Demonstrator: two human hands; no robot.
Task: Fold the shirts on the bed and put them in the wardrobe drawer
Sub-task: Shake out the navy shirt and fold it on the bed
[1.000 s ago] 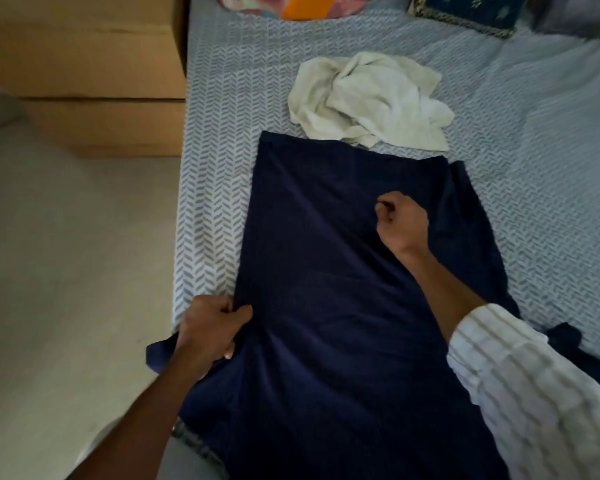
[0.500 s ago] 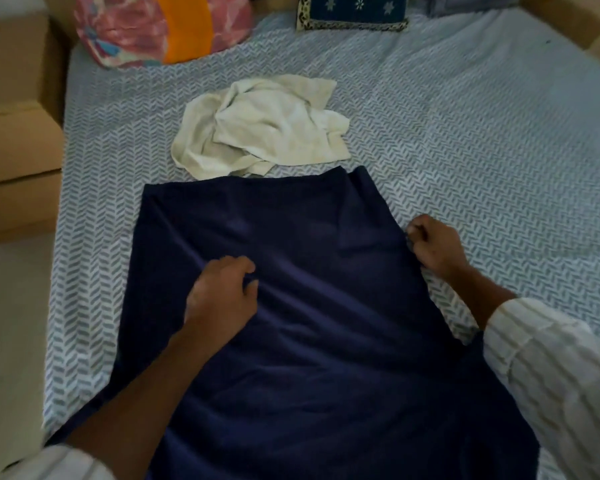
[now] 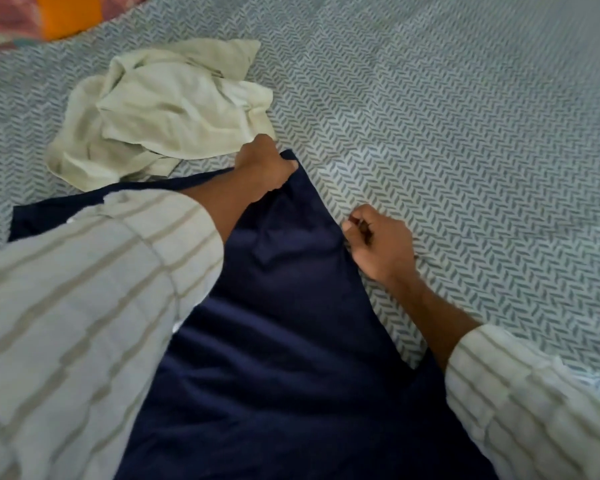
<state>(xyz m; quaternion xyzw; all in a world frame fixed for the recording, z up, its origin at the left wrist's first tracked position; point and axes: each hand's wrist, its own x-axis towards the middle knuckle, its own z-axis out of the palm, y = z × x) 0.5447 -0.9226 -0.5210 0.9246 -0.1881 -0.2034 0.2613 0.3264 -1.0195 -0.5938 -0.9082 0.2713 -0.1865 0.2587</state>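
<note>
Left hand (image 3: 265, 164) pinches the far corner of the navy cotton shirt (image 3: 291, 341); right hand (image 3: 381, 244) grips its side edge, tensioning the cloth for a straight fold.

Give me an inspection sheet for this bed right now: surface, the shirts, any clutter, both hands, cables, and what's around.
Surface: bed sheet, blue-grey herringbone print, lightly wrinkled.
Job's things: navy shirt spread flat on the sheet, not yet folded small; cream shirt crumpled in a heap beyond it, unfolded.
Clutter: nothing seen.
Hands: left hand grips the navy shirt's far right corner, arm crossing over the cloth; right hand pinches the shirt's right edge, nearer the person.
Cables: nothing seen.
Surroundings: pink and orange pillow at the top left corner; wardrobe drawer not in view.
</note>
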